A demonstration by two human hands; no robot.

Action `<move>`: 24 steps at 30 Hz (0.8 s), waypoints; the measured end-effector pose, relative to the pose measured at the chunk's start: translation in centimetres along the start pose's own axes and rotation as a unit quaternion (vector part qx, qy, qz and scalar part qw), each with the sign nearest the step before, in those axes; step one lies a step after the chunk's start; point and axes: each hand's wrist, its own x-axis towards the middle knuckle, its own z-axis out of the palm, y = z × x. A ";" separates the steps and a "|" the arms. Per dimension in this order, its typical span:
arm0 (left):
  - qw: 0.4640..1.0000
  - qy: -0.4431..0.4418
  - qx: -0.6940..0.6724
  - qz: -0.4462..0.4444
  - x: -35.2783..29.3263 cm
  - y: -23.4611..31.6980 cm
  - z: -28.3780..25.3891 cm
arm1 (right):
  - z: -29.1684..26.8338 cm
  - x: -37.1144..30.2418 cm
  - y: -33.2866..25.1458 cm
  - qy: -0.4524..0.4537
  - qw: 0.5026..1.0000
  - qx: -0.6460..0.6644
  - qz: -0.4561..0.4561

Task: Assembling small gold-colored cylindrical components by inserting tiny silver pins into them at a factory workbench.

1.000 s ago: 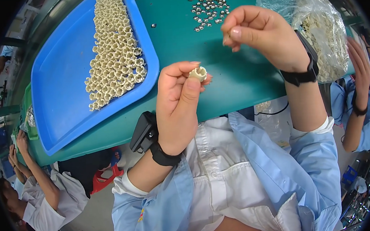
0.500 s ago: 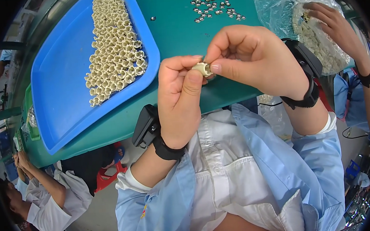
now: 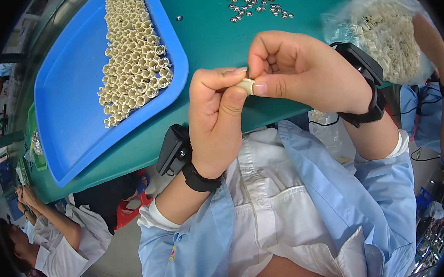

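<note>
Both hands pinch one small cream ring (image 3: 247, 85) right of the blue tray (image 3: 71, 118): left hand (image 3: 221, 120) below, right hand (image 3: 299, 71) above-right.

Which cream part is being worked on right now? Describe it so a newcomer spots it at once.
Start from the green table and come toward the person's chest, where the left hand and right hand meet. The small cream ring is pinched between their fingertips. Unlike the many like rings lying in the blue tray, it is held in the air.
</note>
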 end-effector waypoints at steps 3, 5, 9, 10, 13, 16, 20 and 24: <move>1.000 0.010 -0.010 -0.012 0.1 0.1 0.4 | 0.7 -0.3 0.6 0.040 0.998 -0.020 -0.042; 0.997 0.033 -0.060 -0.035 0.4 0.0 1.1 | 1.0 -0.8 0.8 0.126 0.982 -0.080 -0.118; 0.990 0.004 -0.135 -0.033 0.8 -0.3 2.1 | 0.2 -1.5 0.5 0.179 0.846 -0.382 -0.326; 0.990 0.002 -0.134 -0.034 0.9 -0.4 2.3 | 0.1 -1.6 0.5 0.181 0.846 -0.382 -0.325; 0.992 0.003 -0.122 -0.023 1.1 -0.3 2.8 | 0.0 -1.7 0.6 0.198 0.827 -0.407 -0.334; 0.994 0.004 -0.110 -0.024 1.2 -0.4 2.8 | -0.1 -1.8 0.3 0.196 0.833 -0.405 -0.321; 0.995 0.011 -0.091 -0.030 1.3 -0.6 3.0 | -0.8 -1.9 0.1 0.178 0.848 -0.401 -0.297; 0.999 0.004 -0.041 -0.029 1.5 -0.7 3.0 | -1.4 -2.2 0.2 0.166 0.846 -0.417 -0.289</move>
